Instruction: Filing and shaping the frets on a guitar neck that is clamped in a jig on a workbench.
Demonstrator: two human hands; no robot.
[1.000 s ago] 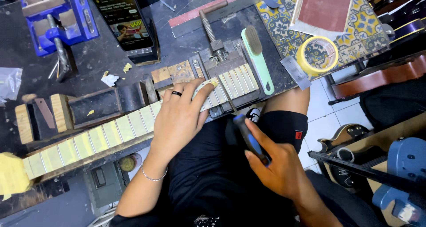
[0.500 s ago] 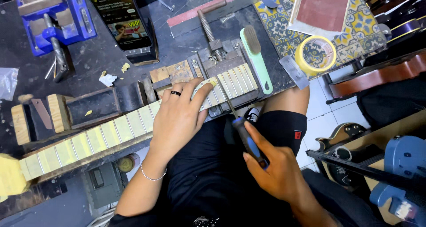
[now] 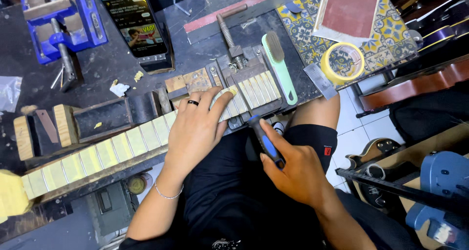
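Phone: a phone (image 3: 133, 22) with a lit screen of small coloured pictures leans at the top of the table, near a blue vise (image 3: 61, 22).
Tape: a yellow tape roll (image 3: 342, 63) lies on a blue and yellow patterned cloth (image 3: 391, 32), just below a reddish-brown square pad (image 3: 351, 10).
Brush: a green brush (image 3: 278, 66) lies beside the end of the guitar neck.
Guitar neck: a long pale guitar neck (image 3: 122, 145) with thin metal bars across it lies slanted on the table, its right end under a metal clamp (image 3: 239, 59).
Left hand: the left hand (image 3: 195, 130) lies flat on the guitar neck, fingers a little spread, tips pressing the wood. A dark ring is on one finger and a thin bracelet on the wrist.
Right hand: the right hand (image 3: 293, 169) is curled tight around a tool with a blue and black handle (image 3: 264, 140), thumb along the handle. The tool's tip meets the neck beside the left fingers.
Table: a dark, scratched table (image 3: 195, 40) with small scraps on it.
Room: white floor tiles at the right, with guitar bodies (image 3: 415, 84) close by.
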